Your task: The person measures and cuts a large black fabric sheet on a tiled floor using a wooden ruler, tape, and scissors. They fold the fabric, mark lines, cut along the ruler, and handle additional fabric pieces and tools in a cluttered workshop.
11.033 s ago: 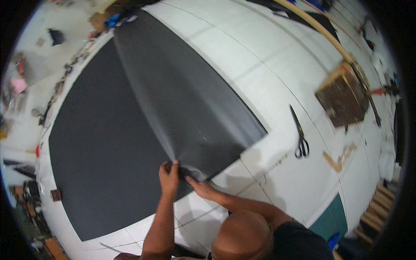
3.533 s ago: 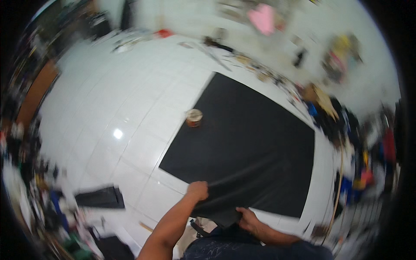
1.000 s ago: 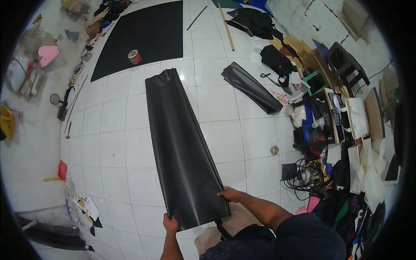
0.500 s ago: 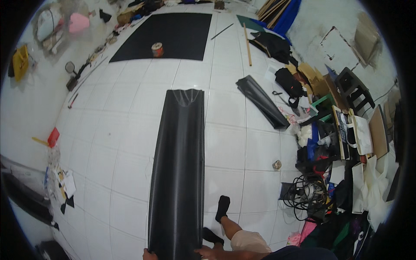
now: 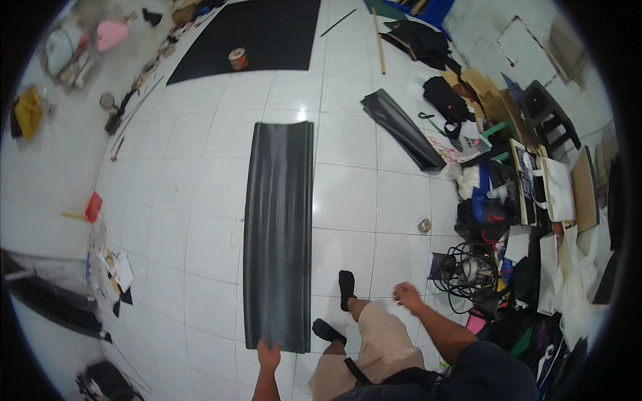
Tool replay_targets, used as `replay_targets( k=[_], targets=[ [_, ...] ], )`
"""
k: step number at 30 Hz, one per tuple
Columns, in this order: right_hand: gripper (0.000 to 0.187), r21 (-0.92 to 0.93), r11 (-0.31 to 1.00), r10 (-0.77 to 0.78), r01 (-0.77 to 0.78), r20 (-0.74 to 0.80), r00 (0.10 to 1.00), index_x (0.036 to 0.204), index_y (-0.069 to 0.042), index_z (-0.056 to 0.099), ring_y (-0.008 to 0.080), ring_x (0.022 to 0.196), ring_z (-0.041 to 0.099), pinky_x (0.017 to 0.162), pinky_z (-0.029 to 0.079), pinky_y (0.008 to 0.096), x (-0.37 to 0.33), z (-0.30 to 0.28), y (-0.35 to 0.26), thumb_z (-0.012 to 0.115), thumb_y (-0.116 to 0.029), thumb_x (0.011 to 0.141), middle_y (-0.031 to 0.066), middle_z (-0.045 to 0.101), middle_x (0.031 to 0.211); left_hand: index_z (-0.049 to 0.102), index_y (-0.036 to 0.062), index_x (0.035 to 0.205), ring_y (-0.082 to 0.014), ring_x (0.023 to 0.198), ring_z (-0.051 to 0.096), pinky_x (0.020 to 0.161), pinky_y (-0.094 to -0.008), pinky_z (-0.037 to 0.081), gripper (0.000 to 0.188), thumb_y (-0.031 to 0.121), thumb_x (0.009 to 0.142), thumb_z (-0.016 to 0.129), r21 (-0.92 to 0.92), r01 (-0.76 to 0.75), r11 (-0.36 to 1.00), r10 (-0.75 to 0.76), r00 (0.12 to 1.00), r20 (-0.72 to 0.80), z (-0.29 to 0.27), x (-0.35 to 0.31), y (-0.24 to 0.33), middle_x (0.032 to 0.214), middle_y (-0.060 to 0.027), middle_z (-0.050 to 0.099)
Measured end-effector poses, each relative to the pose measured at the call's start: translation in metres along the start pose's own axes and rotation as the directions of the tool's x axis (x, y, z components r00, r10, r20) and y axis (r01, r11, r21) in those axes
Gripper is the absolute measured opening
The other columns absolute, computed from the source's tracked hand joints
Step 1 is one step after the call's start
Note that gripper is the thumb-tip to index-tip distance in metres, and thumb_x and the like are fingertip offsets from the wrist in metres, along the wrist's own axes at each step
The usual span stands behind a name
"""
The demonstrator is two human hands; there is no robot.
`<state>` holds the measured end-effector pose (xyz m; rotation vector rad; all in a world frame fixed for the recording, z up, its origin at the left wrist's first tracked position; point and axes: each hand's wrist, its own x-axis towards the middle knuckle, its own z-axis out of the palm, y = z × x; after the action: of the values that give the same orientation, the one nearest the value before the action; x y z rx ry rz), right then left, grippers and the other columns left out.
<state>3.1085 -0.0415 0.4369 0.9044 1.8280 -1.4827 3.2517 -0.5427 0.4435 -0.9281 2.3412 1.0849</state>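
A long black folded sheet (image 5: 277, 227), smooth and slightly shiny, lies lengthwise on the white tiled floor in front of me. My left hand (image 5: 269, 353) rests on its near edge, thumb and fingers apart on the top face. Off to the right, my right hand (image 5: 406, 295) hangs in the air beside my knee, away from the sheet. Its fingers look curled but are blurred, and I cannot tell whether anything is in them. My feet in black socks (image 5: 346, 289) stand just right of the sheet.
A second black folded piece (image 5: 403, 130) lies at right. Farther off, a tin (image 5: 238, 59) stands on a wide black sheet (image 5: 267, 33). Along the right wall are a coiled black cable (image 5: 468, 267), bags and a dark plastic stool (image 5: 550, 113). A red-headed tool (image 5: 93, 207) lies at left.
The folded sheet's near end has come into view, flat on the floor. My right hand has left it and moved right; my left hand stays at its near edge. The view has shifted.
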Motion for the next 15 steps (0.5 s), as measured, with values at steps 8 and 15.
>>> replay_targets(
  k=[8,15],
  targets=[
    [0.031,-0.502,0.860,-0.081,-0.085,-0.299,0.951,0.080,0.001,0.065,0.0307,0.076,0.066,0.073,0.051,0.0428,-0.029,-0.177,0.098,0.055,-0.027,0.086,0.0184,0.067,0.084,0.062,0.0068,0.118,-0.0321,0.099,0.064,0.090,-0.0416,0.049,0.045,0.038,0.086,0.060,0.403,0.007,0.915,-0.134,0.949,0.287,-0.061,0.060,0.113,0.103,-0.0170,0.067],
    [0.039,-0.359,0.805,0.552,-0.471,0.163,0.818,0.095,-0.003,0.065,0.0206,0.067,0.061,0.062,0.052,0.0359,0.024,-0.189,0.030,0.058,-0.041,0.091,0.0101,0.065,0.085,0.057,-0.0031,0.116,-0.0383,0.094,0.061,0.081,-0.0471,0.049,0.042,0.026,0.086,0.058,0.224,-0.012,0.974,-0.067,0.938,0.342,0.009,0.122,0.395,0.104,-0.0239,0.064]
  ],
)
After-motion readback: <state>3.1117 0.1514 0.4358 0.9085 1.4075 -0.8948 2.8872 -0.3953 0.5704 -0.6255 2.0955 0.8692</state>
